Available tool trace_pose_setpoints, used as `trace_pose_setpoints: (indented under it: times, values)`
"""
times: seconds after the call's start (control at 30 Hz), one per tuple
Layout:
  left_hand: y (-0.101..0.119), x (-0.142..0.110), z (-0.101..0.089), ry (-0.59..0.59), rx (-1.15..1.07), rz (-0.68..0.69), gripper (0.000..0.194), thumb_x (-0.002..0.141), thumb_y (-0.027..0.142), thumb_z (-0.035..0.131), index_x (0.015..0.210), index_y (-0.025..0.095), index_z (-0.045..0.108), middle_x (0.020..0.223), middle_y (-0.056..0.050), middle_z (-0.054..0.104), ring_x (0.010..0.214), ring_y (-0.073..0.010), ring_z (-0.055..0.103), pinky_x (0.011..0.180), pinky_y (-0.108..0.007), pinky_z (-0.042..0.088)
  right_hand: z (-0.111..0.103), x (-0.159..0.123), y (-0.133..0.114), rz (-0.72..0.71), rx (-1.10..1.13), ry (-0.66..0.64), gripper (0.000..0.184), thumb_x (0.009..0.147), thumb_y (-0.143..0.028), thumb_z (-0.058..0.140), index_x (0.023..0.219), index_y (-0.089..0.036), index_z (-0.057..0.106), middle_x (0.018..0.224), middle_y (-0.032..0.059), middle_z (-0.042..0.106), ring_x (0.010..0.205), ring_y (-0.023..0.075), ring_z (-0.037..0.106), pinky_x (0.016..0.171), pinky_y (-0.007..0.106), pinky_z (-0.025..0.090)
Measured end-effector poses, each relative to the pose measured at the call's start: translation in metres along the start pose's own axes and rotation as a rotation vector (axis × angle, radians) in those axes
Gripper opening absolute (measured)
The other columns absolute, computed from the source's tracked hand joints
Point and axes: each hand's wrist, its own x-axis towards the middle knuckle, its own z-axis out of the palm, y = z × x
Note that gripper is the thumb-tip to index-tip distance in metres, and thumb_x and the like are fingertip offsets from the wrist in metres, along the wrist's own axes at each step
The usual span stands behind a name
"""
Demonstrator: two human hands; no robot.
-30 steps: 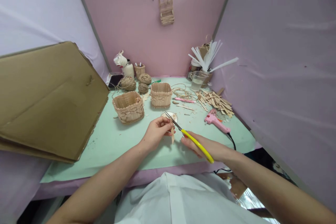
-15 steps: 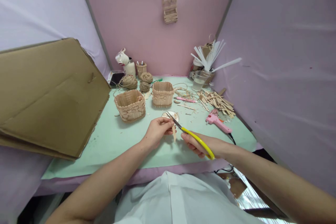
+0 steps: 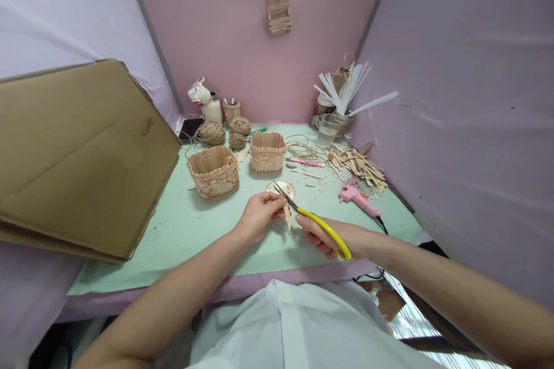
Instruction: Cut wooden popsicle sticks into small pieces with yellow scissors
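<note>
My left hand (image 3: 264,213) pinches a thin pale wooden strip (image 3: 288,218) whose pointed end hangs below the fingers. Scissors with yellow handles (image 3: 326,229) are gripped in my right hand (image 3: 318,233), their blades pointing up and left at the fingertips of my left hand. Whether the blades touch the strip is hard to make out. Just beyond the blades lies a small round white dish (image 3: 289,189) with wood bits in it. Two small wooden baskets stand behind my hands: one (image 3: 215,176) at the left, the other (image 3: 267,155) near the middle.
A pink glue gun (image 3: 360,198) lies at the right, in front of a heap of wooden sticks (image 3: 359,166). Balls of twine (image 3: 211,132) sit at the back left. A plastic cup (image 3: 329,131) stands back right. A large cardboard sheet (image 3: 82,161) leans at the left.
The view has shifted very slightly. My right hand with the scissors has moved a touch to the left, closer to my left hand, which still holds the strip.
</note>
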Motion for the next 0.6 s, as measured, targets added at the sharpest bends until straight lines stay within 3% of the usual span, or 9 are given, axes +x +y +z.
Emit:
trace_pose_setpoints:
  times: [0.13, 0.6]
  values:
    - [0.0, 0.001, 0.0, -0.015, -0.021, -0.004, 0.025, 0.059, 0.029, 0.072, 0.07, 0.011, 0.057, 0.063, -0.001, 0.06, 0.054, -0.0069, 0.054, 0.057, -0.02, 0.046, 0.001, 0.003, -0.001, 0.143, 0.007, -0.021, 0.046, 0.073, -0.065, 0.045, 0.063, -0.021, 0.035, 0.051, -0.0069, 0.026, 0.042, 0.0067, 0.019, 0.036, 0.02, 0.018]
    - [0.0, 0.002, -0.002, -0.052, -0.004, -0.015, 0.022, 0.06, 0.028, 0.072, 0.069, 0.011, 0.06, 0.063, -0.002, 0.06, 0.055, -0.0075, 0.054, 0.055, -0.019, 0.044, 0.0, -0.007, -0.017, 0.177, -0.001, -0.072, 0.054, 0.073, -0.073, 0.034, 0.063, -0.02, 0.033, 0.056, -0.0077, 0.025, 0.045, 0.0056, 0.018, 0.04, 0.018, 0.019]
